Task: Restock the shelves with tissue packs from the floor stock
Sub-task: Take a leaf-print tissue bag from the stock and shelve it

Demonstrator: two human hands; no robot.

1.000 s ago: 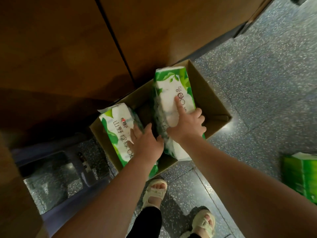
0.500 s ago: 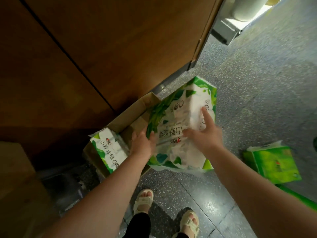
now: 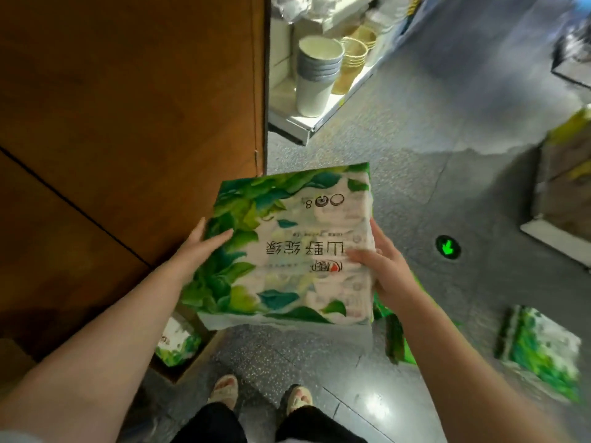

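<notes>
The person's two hands are holding a large green-and-white tissue pack (image 3: 287, 247) up above the floor, its broad printed face turned to the camera with the print upside down. The left hand (image 3: 200, 247) is clasping the pack's 9 o'clock edge, thumb lying across the leafy front and the other fingers going behind it. The right hand (image 3: 380, 263) is gripping the 3 o'clock edge, thumb pressing on the front and fingers wrapping round the side.

Below the pack, at 7 o'clock, an open cardboard box (image 3: 188, 359) is sitting on the speckled grey floor (image 3: 415, 174) against a brown wooden panel (image 3: 128, 123), and a second tissue pack (image 3: 176, 343) is showing inside it. At 4 o'clock another pack (image 3: 540, 350) is lying on the floor, well apart from the held one. More green packaging (image 3: 398, 343) is peeking out under the right forearm; it is too blurred to tell what it is.

At 12 o'clock a low white shelf (image 3: 307, 129) is carrying stacked white paper cups (image 3: 315, 75) with tan cups (image 3: 350, 62) just beside them. A glowing green arrow (image 3: 447, 246) is marking the floor at 3 o'clock. The person's sandalled feet (image 3: 224, 390) are standing at 6 o'clock.
</notes>
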